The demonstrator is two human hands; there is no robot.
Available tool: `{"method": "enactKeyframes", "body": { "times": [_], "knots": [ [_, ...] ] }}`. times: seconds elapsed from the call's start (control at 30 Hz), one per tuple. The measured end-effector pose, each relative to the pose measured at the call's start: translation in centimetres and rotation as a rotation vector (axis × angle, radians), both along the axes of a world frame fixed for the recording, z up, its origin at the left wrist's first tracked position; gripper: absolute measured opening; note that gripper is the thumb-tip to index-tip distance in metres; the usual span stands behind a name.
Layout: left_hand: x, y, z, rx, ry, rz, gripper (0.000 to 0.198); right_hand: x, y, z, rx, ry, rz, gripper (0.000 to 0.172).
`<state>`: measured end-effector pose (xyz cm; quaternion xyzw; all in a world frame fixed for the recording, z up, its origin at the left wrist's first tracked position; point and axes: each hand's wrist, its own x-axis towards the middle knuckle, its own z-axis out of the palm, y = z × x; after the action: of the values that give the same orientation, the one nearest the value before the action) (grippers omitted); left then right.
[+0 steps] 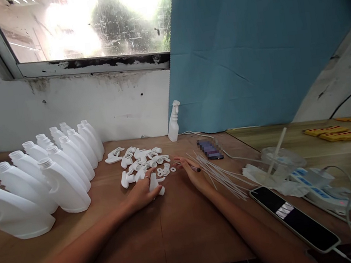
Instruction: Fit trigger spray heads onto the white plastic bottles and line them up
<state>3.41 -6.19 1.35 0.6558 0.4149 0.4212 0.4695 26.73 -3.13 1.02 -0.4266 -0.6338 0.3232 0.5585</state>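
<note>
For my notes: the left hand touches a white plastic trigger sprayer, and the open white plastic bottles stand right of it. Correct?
No: the head view shows the open white plastic bottles left of the left hand, which touches the white plastic trigger sprayer.

Bottles in rows on the tabletop's left, spray heads at centre, tubes right of them, phone nearer.

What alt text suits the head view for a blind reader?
On a wooden table, a person's left hand rests on a white spray trigger and the right hand lies flat beside thin white tubes. Rows of white plastic bottles stand at left.
</note>
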Motion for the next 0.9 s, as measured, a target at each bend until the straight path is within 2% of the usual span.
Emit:
{"method": "enactKeyframes", "body": {
  "times": [0.1,0.17,0.23,0.33,0.47,0.57,0.67,0.73,0.83,0.9],
  "knots": [
    [-0.2,-0.1,0.6,0.293,0.583,0.087,0.062,0.6,0.3,-0.3,-0.044,0.015,-0.051,0.043],
    [-0.4,0.1,1.3,0.388,0.898,0.120,0.061,0.8,0.6,-0.6,-0.078,0.039,-0.066,0.044],
    [-0.6,0.4,2.1,0.419,1.117,0.126,0.062,0.8,0.9,-1.1,-0.101,0.080,-0.072,0.045],
    [-1.1,1.1,3.2,0.426,1.262,0.105,0.063,0.7,1.4,-1.8,-0.132,0.133,-0.053,0.045],
    [-0.8,3.3,4.6,0.483,1.257,0.098,0.061,0.4,1.5,-2.2,-0.170,0.147,0.013,0.043],
    [1.5,7.1,5.6,0.539,1.102,0.140,0.051,0.3,1.5,-2.1,-0.179,0.174,0.036,0.042],
    [5.9,13.1,6.0,0.413,0.819,0.186,0.037,0.4,1.6,-1.9,-0.188,0.232,0.016,0.042],
    [9.3,17.3,6.0,0.384,0.739,0.224,0.036,0.5,1.6,-1.9,-0.193,0.272,-0.004,0.041],
    [14.1,22.5,5.9,0.320,0.639,0.329,0.057,0.6,1.8,-2.0,-0.197,0.321,-0.014,0.038],
    [16.5,24.8,5.8,0.265,0.584,0.386,0.073,0.6,2.0,-2.1,-0.206,0.367,-0.028,0.037]
  ]
}}
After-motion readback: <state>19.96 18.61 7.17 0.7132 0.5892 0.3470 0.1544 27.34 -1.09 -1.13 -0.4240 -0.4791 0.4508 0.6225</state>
